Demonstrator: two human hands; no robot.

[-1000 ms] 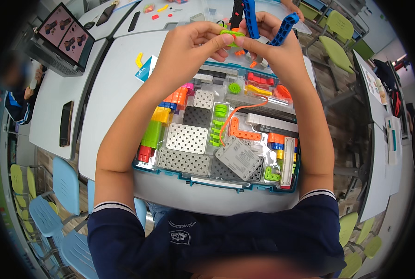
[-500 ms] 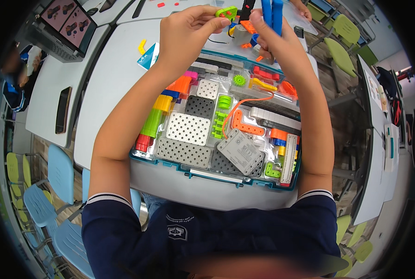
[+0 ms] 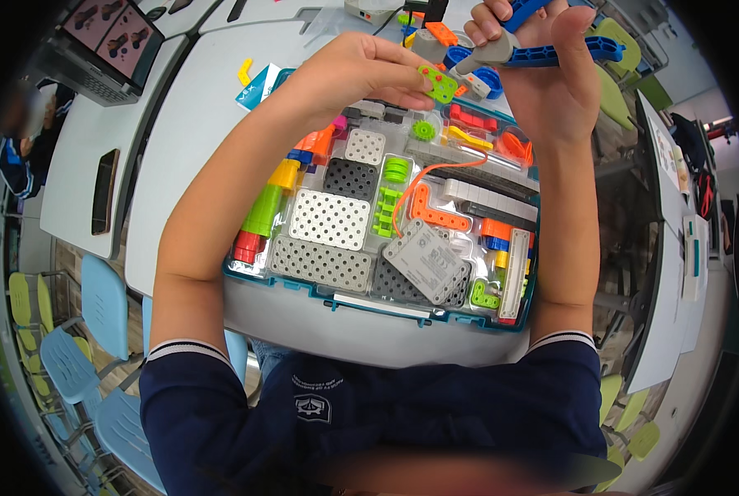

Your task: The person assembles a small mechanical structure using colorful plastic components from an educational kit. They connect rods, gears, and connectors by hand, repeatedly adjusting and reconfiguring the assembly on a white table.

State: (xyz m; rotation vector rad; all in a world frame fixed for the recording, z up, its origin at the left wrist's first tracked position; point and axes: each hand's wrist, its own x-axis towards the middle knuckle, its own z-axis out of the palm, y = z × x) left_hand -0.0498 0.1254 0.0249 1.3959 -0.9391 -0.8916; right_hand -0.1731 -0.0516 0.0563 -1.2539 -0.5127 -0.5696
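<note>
My left hand (image 3: 354,78) is closed on a small green plastic plate (image 3: 438,84) with red pins in it, pinched at the fingertips. Opposite it, my right hand (image 3: 564,91) holds blue-handled pliers (image 3: 518,54). The handles are spread apart and the grey jaws point left, toward the green plate but apart from it. Behind the pliers stands a partly built model with an orange piece (image 3: 442,33) and a blue wheel-like part (image 3: 488,81); my hand and the tool hide some of it. Both hands are above the far edge of the parts case (image 3: 336,298).
In the case lie a grey battery-like block (image 3: 427,263) with an orange cable (image 3: 444,168), perforated plates (image 3: 330,221) and coloured beams. A yellow piece (image 3: 244,72) and a blue-white card (image 3: 258,88) lie to the left. Farther left are a laptop (image 3: 109,45) and a phone (image 3: 105,192).
The pliers' handles have gone from nearly together to spread wide, and the tool has tilted so its jaws point left. My left hand has moved right and nearer with the green plate.
</note>
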